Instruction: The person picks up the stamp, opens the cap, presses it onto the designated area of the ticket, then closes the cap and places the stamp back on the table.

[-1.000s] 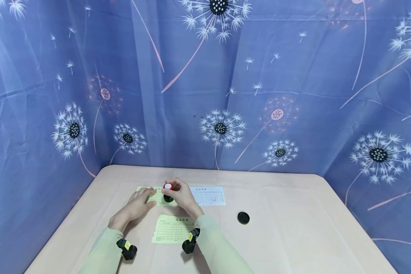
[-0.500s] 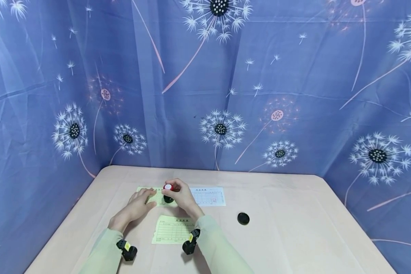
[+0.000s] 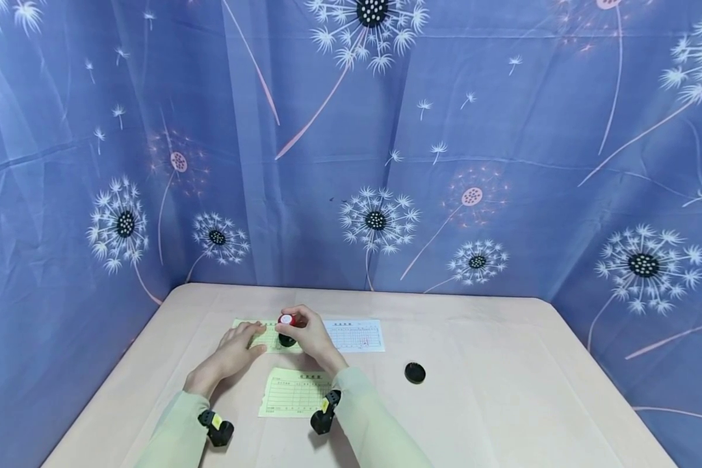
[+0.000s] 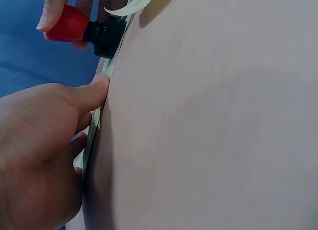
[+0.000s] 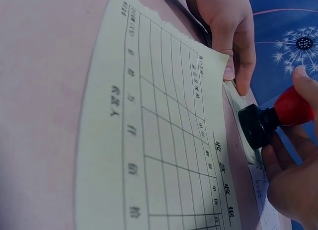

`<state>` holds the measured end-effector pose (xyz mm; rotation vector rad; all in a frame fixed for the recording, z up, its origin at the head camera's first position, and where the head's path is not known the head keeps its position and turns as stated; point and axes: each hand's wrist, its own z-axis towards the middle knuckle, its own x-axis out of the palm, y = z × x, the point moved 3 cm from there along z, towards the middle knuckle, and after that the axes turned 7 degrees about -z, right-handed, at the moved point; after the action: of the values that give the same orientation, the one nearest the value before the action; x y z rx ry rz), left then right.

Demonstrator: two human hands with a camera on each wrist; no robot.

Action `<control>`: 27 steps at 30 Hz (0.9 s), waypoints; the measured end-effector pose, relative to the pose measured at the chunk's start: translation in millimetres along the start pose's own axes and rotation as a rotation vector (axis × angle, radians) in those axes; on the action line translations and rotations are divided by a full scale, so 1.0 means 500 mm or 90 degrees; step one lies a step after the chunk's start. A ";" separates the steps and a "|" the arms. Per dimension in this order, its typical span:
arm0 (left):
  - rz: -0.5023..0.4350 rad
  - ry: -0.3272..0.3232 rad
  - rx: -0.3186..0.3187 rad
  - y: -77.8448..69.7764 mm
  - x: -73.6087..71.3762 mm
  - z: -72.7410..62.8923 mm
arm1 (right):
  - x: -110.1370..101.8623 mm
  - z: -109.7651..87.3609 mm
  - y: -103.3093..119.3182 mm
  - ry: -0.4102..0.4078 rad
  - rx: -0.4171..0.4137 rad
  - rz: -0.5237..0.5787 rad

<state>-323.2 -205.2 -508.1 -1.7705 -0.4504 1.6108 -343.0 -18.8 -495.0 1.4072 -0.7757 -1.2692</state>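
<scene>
My right hand grips the red handle of a self-inking stamp between thumb and fingers. In the left wrist view the black base of the stamp stands upright against a pale green receipt slip. My left hand rests on the left part of that same slip, its fingers spread rather than curled. The thumb of the left hand lies at the slip's near edge. Whatever mark lies under the base is hidden.
A second green receipt slip lies nearer, partly under the right forearm; its torn edge curls up in the left wrist view. A bluish-white slip with small red marks lies right of the stamp. A round black cap sits farther right.
</scene>
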 end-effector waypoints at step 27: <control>-0.006 -0.003 -0.002 -0.005 -0.001 -0.003 | 0.008 -0.002 -0.003 0.020 0.026 0.008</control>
<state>-321.5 -204.4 -506.1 -1.7642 -0.4628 1.6080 -341.4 -21.8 -497.8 1.4494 -0.7928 -1.2247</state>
